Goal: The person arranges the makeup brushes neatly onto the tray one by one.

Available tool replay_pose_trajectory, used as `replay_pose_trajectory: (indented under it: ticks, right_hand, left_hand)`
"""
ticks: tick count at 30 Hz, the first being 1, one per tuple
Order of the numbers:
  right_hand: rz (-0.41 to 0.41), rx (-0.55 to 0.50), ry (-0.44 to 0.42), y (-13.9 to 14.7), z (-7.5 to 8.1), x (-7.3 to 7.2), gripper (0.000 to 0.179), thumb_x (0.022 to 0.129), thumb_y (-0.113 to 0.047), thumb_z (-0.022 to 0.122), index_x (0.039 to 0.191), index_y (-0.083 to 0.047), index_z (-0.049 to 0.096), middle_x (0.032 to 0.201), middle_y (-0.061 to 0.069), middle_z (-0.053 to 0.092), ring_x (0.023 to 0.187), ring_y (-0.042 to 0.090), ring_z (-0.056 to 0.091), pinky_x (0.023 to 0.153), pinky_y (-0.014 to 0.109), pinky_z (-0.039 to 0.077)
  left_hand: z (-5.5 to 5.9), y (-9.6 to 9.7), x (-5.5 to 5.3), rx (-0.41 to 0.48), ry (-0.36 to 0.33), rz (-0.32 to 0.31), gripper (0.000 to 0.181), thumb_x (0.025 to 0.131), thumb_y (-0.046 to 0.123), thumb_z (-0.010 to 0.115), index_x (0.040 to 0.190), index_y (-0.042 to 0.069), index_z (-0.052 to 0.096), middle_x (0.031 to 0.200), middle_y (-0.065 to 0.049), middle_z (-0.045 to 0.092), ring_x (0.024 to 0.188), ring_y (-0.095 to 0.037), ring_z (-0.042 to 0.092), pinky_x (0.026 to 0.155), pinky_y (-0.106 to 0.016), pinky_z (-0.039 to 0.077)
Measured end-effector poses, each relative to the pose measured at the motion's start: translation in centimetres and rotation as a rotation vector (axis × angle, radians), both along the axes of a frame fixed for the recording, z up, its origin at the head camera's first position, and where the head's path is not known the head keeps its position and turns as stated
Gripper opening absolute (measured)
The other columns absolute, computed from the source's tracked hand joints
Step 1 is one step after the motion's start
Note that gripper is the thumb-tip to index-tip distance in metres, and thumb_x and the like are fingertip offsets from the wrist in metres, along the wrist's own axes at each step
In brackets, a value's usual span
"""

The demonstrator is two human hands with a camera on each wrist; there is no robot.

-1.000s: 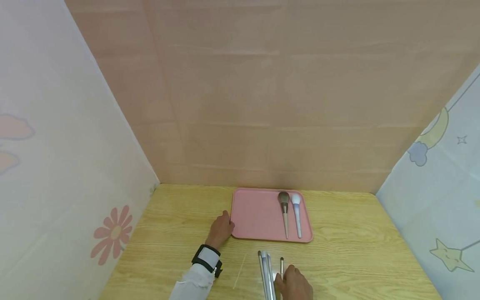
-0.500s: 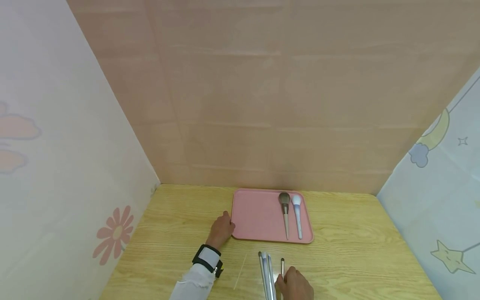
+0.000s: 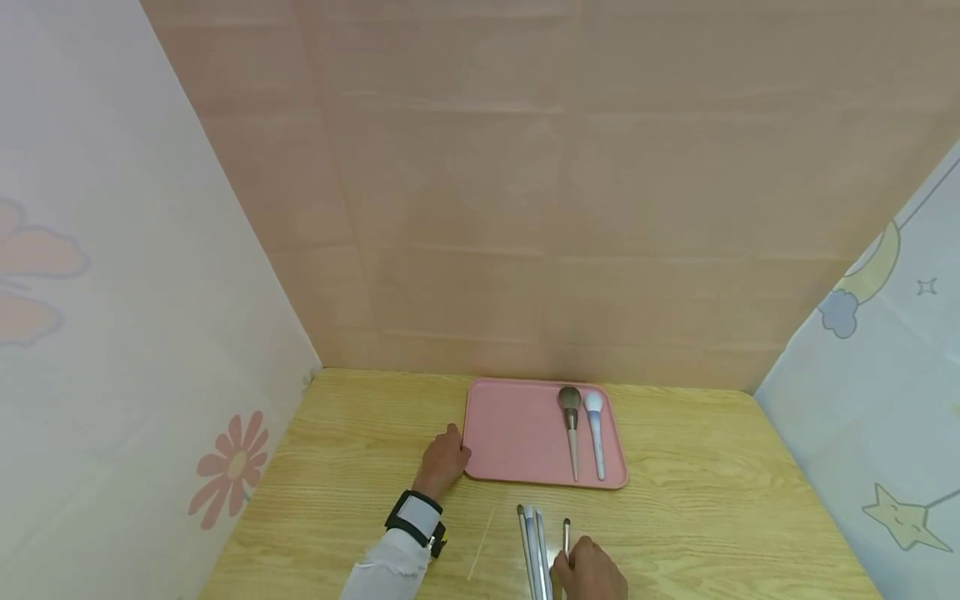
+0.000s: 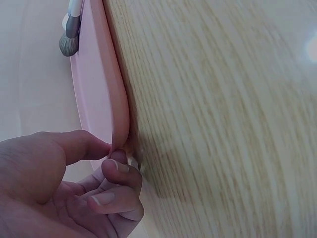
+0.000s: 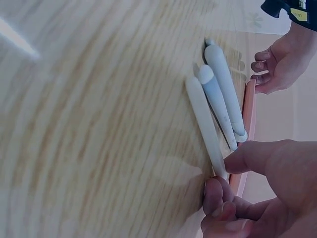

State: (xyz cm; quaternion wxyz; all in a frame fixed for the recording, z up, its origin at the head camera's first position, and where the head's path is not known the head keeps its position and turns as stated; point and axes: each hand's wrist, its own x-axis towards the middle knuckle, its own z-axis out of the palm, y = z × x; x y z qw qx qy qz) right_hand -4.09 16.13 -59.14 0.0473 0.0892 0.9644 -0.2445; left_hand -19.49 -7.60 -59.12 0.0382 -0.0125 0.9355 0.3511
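Observation:
My left hand (image 3: 442, 462) pinches the near left corner of a pink tray (image 3: 510, 433) between thumb and finger, also plain in the left wrist view. Two makeup brushes lie at the tray's right side: one with brown bristles (image 3: 571, 417), one with white bristles (image 3: 596, 429). In front of the tray, my right hand (image 3: 592, 571) pinches a slim makeup brush (image 3: 567, 533) with a small dark tip. In the right wrist view, thumb and fingers close on this brush's pale handle (image 5: 204, 121), low over the table. Several slim brushes (image 3: 533, 550) lie side by side just left of it.
The wood-grain table (image 3: 712, 483) meets a plain tan backdrop (image 3: 465, 208) behind the tray. Patterned white sheets (image 3: 135, 333) stand at both sides. A strap with a device (image 3: 416, 521) is on my left wrist.

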Motion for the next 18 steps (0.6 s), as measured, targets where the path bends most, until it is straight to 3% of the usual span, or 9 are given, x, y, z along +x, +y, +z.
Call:
replay_pose_trajectory:
  ticks: [18]
  right_hand:
    - [0.007,-0.013,-0.02,0.04,-0.01,0.02,0.021,0.084,-0.022,0.064,0.071,-0.01,0.053,0.065,-0.001,0.053,0.056,0.013,0.049,0.051,0.033,0.039]
  left_hand:
    - [0.47,-0.14,0.31,0.026,0.006,-0.033,0.011,0.093,0.005,0.057,0.099,-0.001,0.05,0.071,-0.007,0.05,0.059,-0.018,0.045,0.051,-0.029,0.032]
